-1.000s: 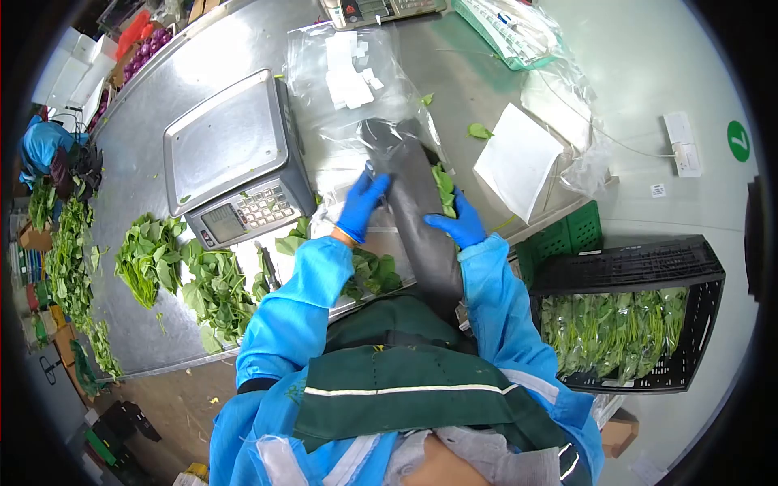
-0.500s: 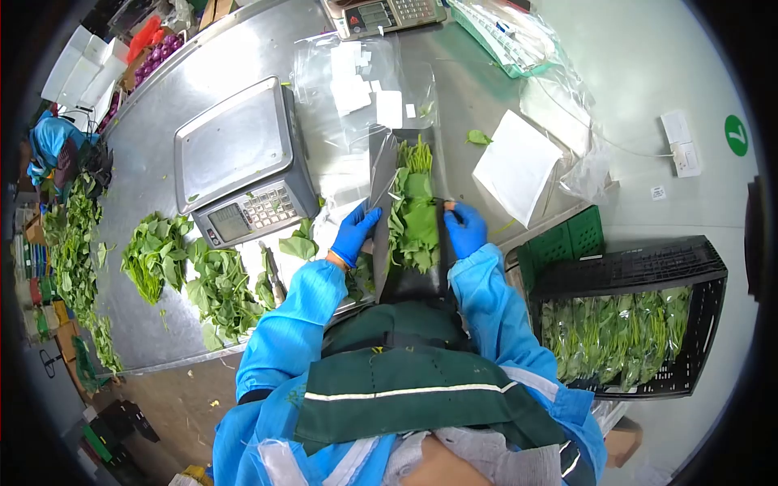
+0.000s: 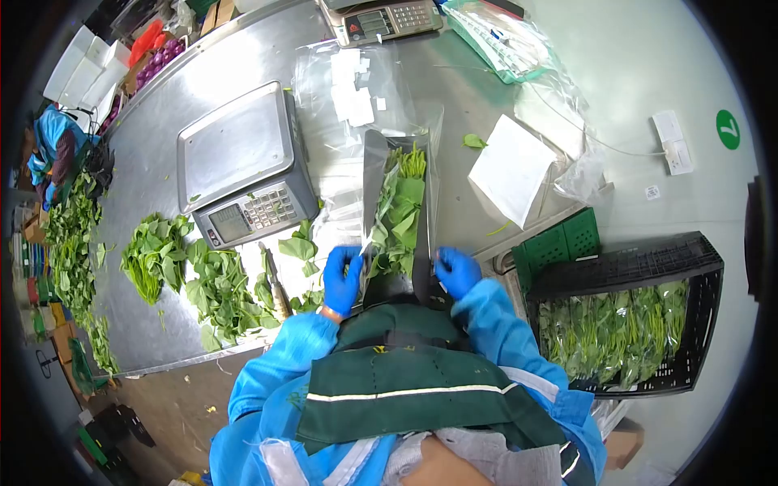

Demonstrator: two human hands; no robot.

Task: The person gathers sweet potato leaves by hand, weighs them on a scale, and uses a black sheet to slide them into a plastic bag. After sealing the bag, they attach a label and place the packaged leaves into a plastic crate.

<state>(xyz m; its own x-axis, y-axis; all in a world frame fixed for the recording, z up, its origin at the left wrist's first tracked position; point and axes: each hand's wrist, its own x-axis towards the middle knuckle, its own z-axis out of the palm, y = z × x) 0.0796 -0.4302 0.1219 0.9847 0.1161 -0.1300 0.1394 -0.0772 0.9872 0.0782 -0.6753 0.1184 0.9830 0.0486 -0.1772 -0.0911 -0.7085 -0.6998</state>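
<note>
A bundle of leafy greens (image 3: pixel 401 215) lies in a dark folded sleeve (image 3: pixel 374 162), its cut stems at the far end and clear plastic film (image 3: pixel 436 125) round it. Close to my apron, my left hand (image 3: pixel 342 279) in a blue glove pinches the film's near left edge. My right hand (image 3: pixel 458 273), also gloved, is at the near right side, just beyond the sleeve's dark flap. Its fingers are curled, and what they grip is too small to make out. Left of my left hand lies a knife (image 3: pixel 276 285) among loose greens (image 3: pixel 223 292).
A weighing scale (image 3: pixel 243 162) stands to the left, another scale (image 3: pixel 385 23) at the back. White paper (image 3: pixel 512 170) lies right of the sleeve. A black crate (image 3: pixel 703 324) at the right holds several bagged greens. Another person (image 3: pixel 57 146) works at the far left.
Both hands have drawn nearer my body along the sleeve. The sleeve's sides now stand closer together, covering more of the greens. The person at the far left has reached toward the greens.
</note>
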